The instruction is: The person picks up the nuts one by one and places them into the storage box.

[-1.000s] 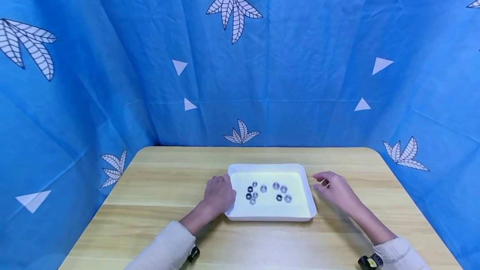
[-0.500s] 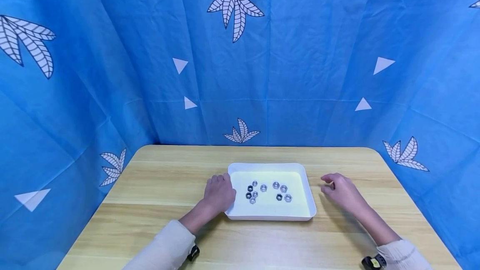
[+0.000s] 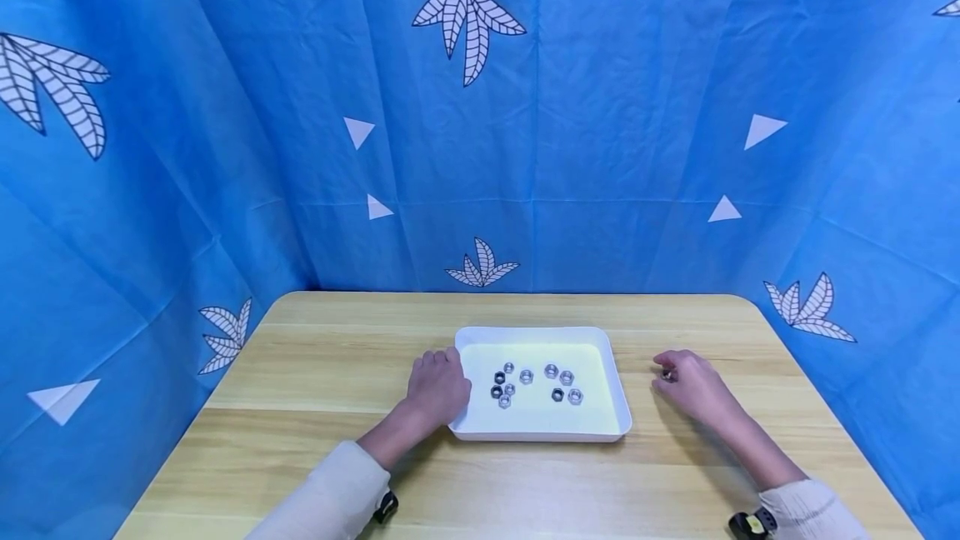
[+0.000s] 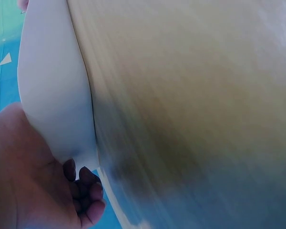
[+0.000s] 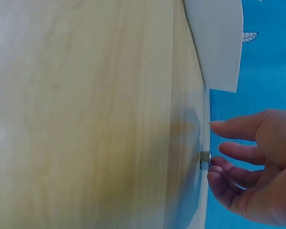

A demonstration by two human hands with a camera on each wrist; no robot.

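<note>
In the head view a shallow white tray [image 3: 543, 432] holds several hex nuts [image 3: 527, 377], some silver and some dark. My left hand [image 3: 437, 388] grips the tray's left side, its fingers curled by the outer wall, as the left wrist view also shows. To the right of the tray, my right hand [image 3: 692, 387] is low over the table with thumb and fingers parted. A single nut [image 5: 205, 160] stands on the tabletop by those fingers in the right wrist view. Whether a fingertip touches it, I cannot tell.
The light wooden table [image 3: 315, 390] reaches a rounded far edge. Behind it and at both sides hangs a blue curtain [image 3: 600, 107] with white leaf prints. The tray's raised wall [image 5: 219, 47] lies between the loose nut and the nuts inside.
My right hand has drawn away to the right from the tray, and a nut now shows between its thumb and fingers. The left hand and the tray stay in place.
</note>
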